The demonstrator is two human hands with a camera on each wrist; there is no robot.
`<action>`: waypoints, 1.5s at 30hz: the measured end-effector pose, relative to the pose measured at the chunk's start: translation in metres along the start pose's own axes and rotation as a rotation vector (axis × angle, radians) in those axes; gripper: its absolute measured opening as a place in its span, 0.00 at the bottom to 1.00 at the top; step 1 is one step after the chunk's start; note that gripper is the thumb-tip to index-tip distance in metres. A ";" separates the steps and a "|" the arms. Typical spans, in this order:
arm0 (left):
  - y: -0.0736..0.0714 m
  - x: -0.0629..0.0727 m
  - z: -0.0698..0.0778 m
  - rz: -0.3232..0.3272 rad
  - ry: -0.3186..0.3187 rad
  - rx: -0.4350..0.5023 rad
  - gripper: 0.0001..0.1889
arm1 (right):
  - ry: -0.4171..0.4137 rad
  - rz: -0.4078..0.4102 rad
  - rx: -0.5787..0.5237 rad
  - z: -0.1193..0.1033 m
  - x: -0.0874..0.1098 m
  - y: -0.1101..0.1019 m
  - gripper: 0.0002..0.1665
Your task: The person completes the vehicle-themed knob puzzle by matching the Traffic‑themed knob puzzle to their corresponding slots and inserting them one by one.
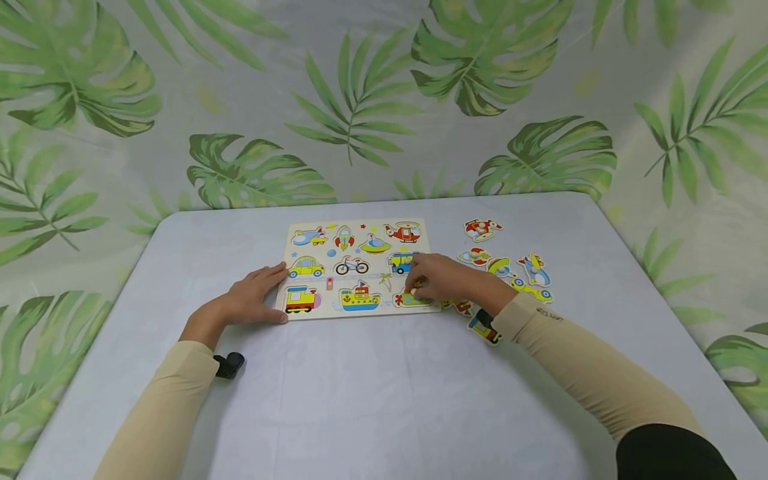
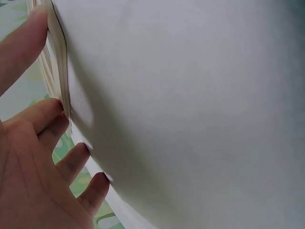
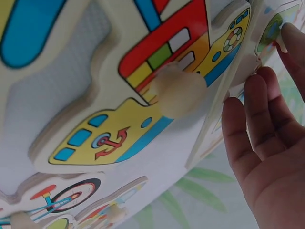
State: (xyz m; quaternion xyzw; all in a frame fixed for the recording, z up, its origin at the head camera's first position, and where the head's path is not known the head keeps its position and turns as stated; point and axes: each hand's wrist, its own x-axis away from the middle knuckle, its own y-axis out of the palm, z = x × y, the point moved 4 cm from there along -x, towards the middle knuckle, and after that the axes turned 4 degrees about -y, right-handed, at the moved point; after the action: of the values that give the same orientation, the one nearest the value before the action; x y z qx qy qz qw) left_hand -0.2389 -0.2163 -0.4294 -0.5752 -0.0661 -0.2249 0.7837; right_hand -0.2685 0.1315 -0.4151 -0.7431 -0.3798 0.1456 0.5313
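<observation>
A flat wooden puzzle board [image 1: 331,307] printed with vehicles lies on the table. My left hand [image 1: 255,293] rests against its left edge, thumb and fingers spread; in the left wrist view the fingertips [image 2: 45,109] touch the board's side. My right hand [image 1: 447,277] is over the lower right corner, its thumb and fingers pinching a green submarine piece [image 1: 408,301] at its picture on the board. In the right wrist view the fingers partly hide that green piece [image 3: 271,33]. Close to that camera lies a loose ship piece [image 3: 86,138] with a wooden knob.
Right of the board lie several loose pieces: a helicopter [image 1: 482,230], a rocket [image 1: 474,257], a flying saucer [image 1: 499,267], an airplane [image 1: 534,270], a car [image 1: 533,291] and a train [image 1: 485,330]. A bicycle piece [image 3: 76,195] shows below the ship. Leaf-patterned cloth [image 1: 354,107] hangs behind the table.
</observation>
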 end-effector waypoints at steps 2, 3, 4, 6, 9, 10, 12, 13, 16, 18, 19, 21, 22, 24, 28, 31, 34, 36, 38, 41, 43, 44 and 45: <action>0.000 0.001 0.001 0.005 0.008 -0.004 0.52 | -0.004 0.002 0.011 0.000 -0.001 0.000 0.06; 0.000 0.001 0.001 0.006 0.009 -0.006 0.52 | -0.005 0.003 0.016 0.000 -0.001 -0.001 0.06; 0.000 0.001 0.001 0.007 0.011 -0.008 0.52 | -0.007 0.004 0.020 0.000 -0.001 -0.001 0.06; -0.001 0.001 0.002 0.008 0.012 -0.009 0.52 | -0.013 0.006 0.026 0.001 -0.002 -0.001 0.06; -0.001 0.001 0.002 0.008 0.008 -0.005 0.52 | -0.026 0.009 0.027 0.001 -0.002 -0.001 0.06; -0.001 0.001 0.002 0.008 0.005 -0.002 0.52 | -0.031 0.011 0.026 0.000 -0.001 -0.002 0.06; 0.000 0.001 0.002 0.007 0.001 0.003 0.52 | -0.037 0.012 0.025 0.000 -0.001 -0.002 0.06; 0.000 0.001 0.002 0.007 -0.001 0.005 0.52 | -0.035 0.011 0.022 0.000 0.000 -0.002 0.06; 0.001 0.001 0.002 0.005 0.001 0.008 0.52 | -0.028 0.005 0.016 -0.001 0.001 -0.002 0.06; 0.001 0.000 0.001 0.001 -0.002 0.011 0.52 | -0.019 -0.002 0.011 -0.001 0.001 -0.002 0.06; 0.001 0.000 0.001 0.001 0.001 0.009 0.52 | -0.020 -0.004 0.014 -0.001 0.001 -0.002 0.06; 0.001 -0.001 0.001 -0.003 0.002 0.008 0.52 | -0.020 -0.007 0.021 -0.001 0.002 -0.002 0.06; 0.001 -0.001 0.001 -0.006 0.001 0.007 0.52 | -0.018 -0.006 0.023 0.000 0.002 -0.002 0.07; 0.002 -0.002 0.002 -0.011 0.003 0.007 0.52 | -0.008 0.002 0.018 0.003 0.004 -0.004 0.10; 0.002 -0.003 0.003 -0.020 -0.002 0.007 0.52 | 0.041 0.037 -0.015 0.013 0.012 -0.014 0.15; 0.002 -0.003 0.003 -0.020 -0.009 0.004 0.52 | 0.073 0.063 -0.020 0.025 0.021 -0.025 0.15; 0.002 -0.003 0.003 -0.017 -0.010 -0.002 0.52 | 0.112 0.084 -0.019 0.042 0.028 -0.034 0.16; 0.002 -0.002 0.002 -0.017 -0.012 0.000 0.52 | 0.138 0.097 -0.026 0.053 0.033 -0.040 0.16; 0.002 -0.002 0.001 -0.017 -0.011 0.001 0.52 | 0.164 0.110 -0.027 0.063 0.036 -0.045 0.16; 0.001 -0.002 0.000 -0.015 -0.015 0.000 0.52 | 0.192 0.130 -0.041 0.075 0.041 -0.050 0.16; 0.001 -0.002 0.000 -0.013 -0.012 -0.001 0.52 | 0.211 0.140 -0.049 0.082 0.045 -0.051 0.15; 0.001 -0.002 0.000 -0.012 -0.011 -0.001 0.52 | 0.220 0.144 -0.053 0.085 0.047 -0.051 0.15; 0.001 -0.002 0.000 -0.012 -0.009 0.001 0.52 | 0.232 0.146 -0.057 0.089 0.050 -0.050 0.15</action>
State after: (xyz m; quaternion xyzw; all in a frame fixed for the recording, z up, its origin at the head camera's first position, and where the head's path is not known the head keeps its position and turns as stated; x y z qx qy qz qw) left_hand -0.2405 -0.2151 -0.4314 -0.5754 -0.0732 -0.2271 0.7823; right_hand -0.3108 0.2350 -0.3955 -0.7954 -0.2647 0.0859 0.5384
